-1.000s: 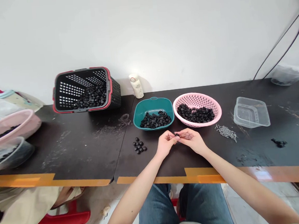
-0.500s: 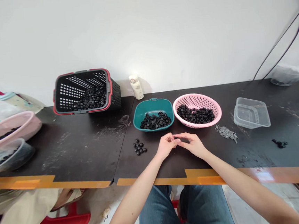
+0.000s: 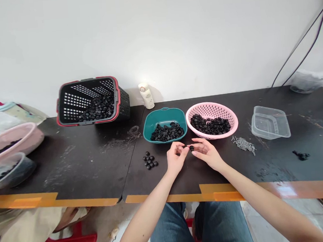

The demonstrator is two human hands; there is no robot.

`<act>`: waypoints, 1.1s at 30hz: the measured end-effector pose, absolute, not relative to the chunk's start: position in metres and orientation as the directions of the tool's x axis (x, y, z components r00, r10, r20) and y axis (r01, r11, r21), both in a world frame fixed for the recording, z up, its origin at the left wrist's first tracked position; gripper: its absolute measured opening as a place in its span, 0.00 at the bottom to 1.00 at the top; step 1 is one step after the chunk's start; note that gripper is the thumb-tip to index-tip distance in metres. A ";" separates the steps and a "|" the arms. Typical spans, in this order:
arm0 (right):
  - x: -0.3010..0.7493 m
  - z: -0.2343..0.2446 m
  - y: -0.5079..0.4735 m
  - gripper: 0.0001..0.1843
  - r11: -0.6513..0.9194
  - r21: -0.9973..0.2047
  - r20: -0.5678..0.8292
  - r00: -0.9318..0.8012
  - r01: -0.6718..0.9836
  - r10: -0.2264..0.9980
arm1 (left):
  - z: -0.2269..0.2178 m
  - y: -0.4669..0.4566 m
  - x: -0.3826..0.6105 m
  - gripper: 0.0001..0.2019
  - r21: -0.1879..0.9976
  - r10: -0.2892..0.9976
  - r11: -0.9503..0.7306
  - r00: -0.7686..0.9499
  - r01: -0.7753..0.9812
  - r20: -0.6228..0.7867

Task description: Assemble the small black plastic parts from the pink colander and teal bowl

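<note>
A small round black part [image 3: 191, 148] sits between the thumb and fingers of my right hand [image 3: 209, 155]. My left hand [image 3: 177, 158] is just left of it, thumb and forefinger pinched together with their tips close to the part; whatever is between them is too small to make out. Both hands are over the table in front of two containers. One is a teal tray [image 3: 163, 116] holding small black rings [image 3: 166, 132]; the other is a pink colander [image 3: 232, 119] with black parts [image 3: 210, 124]. Several black round caps [image 3: 150, 160] lie in a group left of my left hand.
Grey pins [image 3: 243, 144] lie in a pile right of the colander, near a clear plastic box [image 3: 270, 122]. A small black heap [image 3: 300, 155] is farther right. A dark basket [image 3: 124, 103] of black parts and a white bottle [image 3: 147, 96] stand at the back. Someone's leg [image 3: 27, 234] shows lower left.
My hands have drawn slightly apart at the fingertips, and the black part now shows in my right hand. The whole view has shifted a little.
</note>
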State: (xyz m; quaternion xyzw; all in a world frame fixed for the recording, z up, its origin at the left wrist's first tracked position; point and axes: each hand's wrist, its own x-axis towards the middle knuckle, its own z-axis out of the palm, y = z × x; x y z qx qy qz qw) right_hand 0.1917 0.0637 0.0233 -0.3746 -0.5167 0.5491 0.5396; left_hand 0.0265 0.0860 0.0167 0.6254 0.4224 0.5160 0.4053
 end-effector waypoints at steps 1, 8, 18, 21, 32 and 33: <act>0.192 0.024 0.064 0.27 0.094 -0.968 0.127 -0.134 -0.231 0.983 | 0.018 0.085 0.025 0.12 0.922 0.934 -0.355 0.107 0.154 0.342; 0.194 0.028 0.065 0.31 -0.019 -0.928 0.057 -0.192 -0.372 0.980 | 0.022 0.082 0.025 0.18 0.793 0.827 -0.542 0.343 0.279 0.445; 0.193 0.033 0.062 0.24 -0.152 -0.878 -0.016 -0.291 -0.453 0.957 | 0.019 0.078 0.025 0.12 0.693 0.769 -0.639 0.297 0.334 0.566; 0.193 0.030 0.062 0.20 -0.166 -0.874 -0.028 -0.293 -0.457 0.956 | 0.019 0.077 0.025 0.11 0.675 0.757 -0.654 0.291 0.343 0.585; 0.198 0.030 0.063 0.11 -0.223 -0.845 -0.059 -0.329 -0.487 0.943 | 0.017 0.083 0.021 0.16 0.629 0.747 -0.665 0.325 0.404 0.580; 0.198 0.029 0.064 0.10 -0.211 -0.855 -0.056 -0.318 -0.474 0.946 | 0.018 0.084 0.021 0.16 0.609 0.741 -0.671 0.354 0.423 0.571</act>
